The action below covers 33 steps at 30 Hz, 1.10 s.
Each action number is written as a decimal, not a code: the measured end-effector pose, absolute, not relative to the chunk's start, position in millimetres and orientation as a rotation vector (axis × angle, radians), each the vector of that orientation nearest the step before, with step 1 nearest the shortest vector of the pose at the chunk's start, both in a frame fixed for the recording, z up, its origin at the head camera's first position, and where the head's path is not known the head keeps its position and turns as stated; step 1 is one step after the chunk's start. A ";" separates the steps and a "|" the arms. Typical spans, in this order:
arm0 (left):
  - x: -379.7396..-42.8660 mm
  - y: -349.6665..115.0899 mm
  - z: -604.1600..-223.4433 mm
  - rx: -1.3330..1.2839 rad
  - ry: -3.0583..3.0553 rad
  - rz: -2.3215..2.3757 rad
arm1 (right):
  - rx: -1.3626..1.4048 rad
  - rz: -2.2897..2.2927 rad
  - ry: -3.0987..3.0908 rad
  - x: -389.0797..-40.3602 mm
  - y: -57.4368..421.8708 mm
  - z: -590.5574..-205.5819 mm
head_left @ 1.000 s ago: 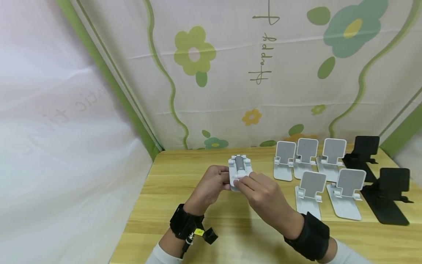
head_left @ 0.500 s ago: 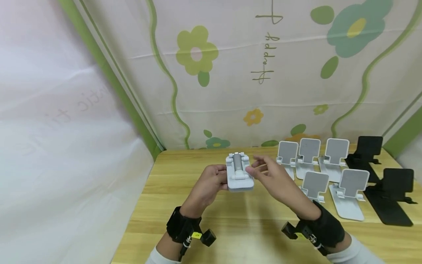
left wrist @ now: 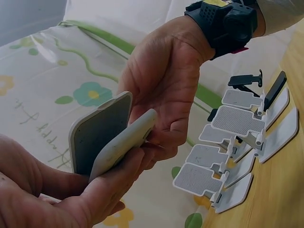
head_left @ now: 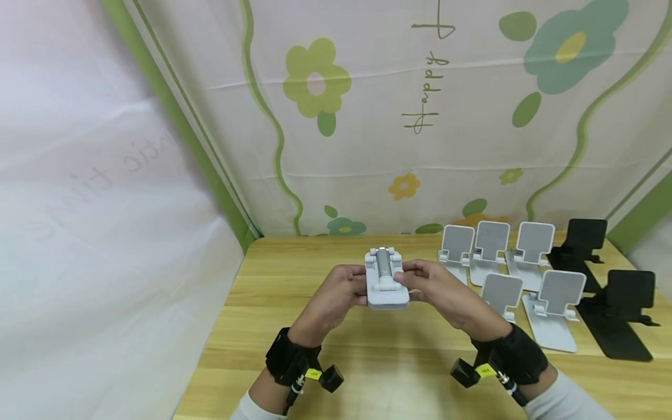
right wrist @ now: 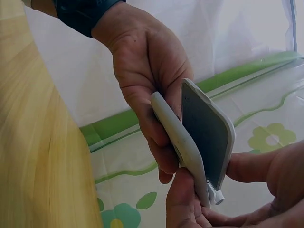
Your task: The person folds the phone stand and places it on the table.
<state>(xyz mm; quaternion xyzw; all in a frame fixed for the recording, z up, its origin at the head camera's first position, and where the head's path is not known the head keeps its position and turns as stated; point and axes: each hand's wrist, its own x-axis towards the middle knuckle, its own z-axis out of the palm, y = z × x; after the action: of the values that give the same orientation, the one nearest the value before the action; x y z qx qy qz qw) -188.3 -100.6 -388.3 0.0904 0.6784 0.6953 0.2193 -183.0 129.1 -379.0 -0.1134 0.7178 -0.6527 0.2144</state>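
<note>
A white phone stand [head_left: 387, 298] is held up over the table between both hands, its grey hinge arm facing up in the head view. My left hand [head_left: 336, 294] grips its left edge. At the right edge, my right hand [head_left: 443, 294] pinches it, thumb on top near the hinge arm. Both wrist views show the stand nearly folded: its grey-padded plate [right wrist: 205, 135] lies at a narrow angle to the white base [left wrist: 124, 145], with a gap between them. Some fingertips are hidden behind the stand.
Several unfolded white phone stands [head_left: 550, 326] stand in two rows on the right of the wooden table [head_left: 283, 361]. Two black phone stands [head_left: 619, 332] are at the far right end. A flowered curtain [head_left: 357, 146] hangs behind the table.
My right hand has let go of the stand's front, moved right, and now holds its right edge. The stand has tilted, showing more of its front edge. My left hand keeps its grip.
</note>
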 end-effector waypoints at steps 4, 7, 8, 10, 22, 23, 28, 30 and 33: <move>-189.7 -101.2 -388.1 0.246 1.799 1.954 | -0.326 -1.815 1.995 -183.3 129.4 -381.1; -190.5 -102.1 -388.7 0.242 1.761 1.992 | -0.333 -1.818 1.995 -183.4 128.7 -382.1; -190.7 -102.3 -388.8 0.241 1.753 2.001 | -0.333 -1.819 1.993 -183.4 128.5 -382.3; -191.2 -102.4 -389.2 0.243 1.750 2.010 | -0.332 -1.823 1.991 -183.3 128.3 -382.9; -193.1 -99.6 -389.4 0.192 1.843 1.917 | -0.318 -1.825 1.983 -181.8 127.6 -385.9; -193.1 -99.4 -389.6 0.197 1.847 1.910 | -0.321 -1.826 1.981 -181.8 127.7 -386.5; -192.7 -98.3 -391.3 0.224 1.871 1.883 | -0.300 -1.841 1.973 -180.7 127.9 -388.8; -192.5 -97.5 -391.8 0.227 1.881 1.876 | -0.288 -1.840 1.982 -180.8 128.1 -389.7; -192.7 -95.0 -392.7 0.204 1.909 1.869 | -0.264 -1.844 1.997 -181.8 128.9 -391.9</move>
<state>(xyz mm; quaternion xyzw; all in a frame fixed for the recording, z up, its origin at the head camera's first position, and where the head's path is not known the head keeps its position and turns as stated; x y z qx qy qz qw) -192.7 -95.0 -392.7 0.0740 0.6936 0.6790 0.2290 -181.8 128.9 -391.9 -0.0945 0.7159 -0.6611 0.2037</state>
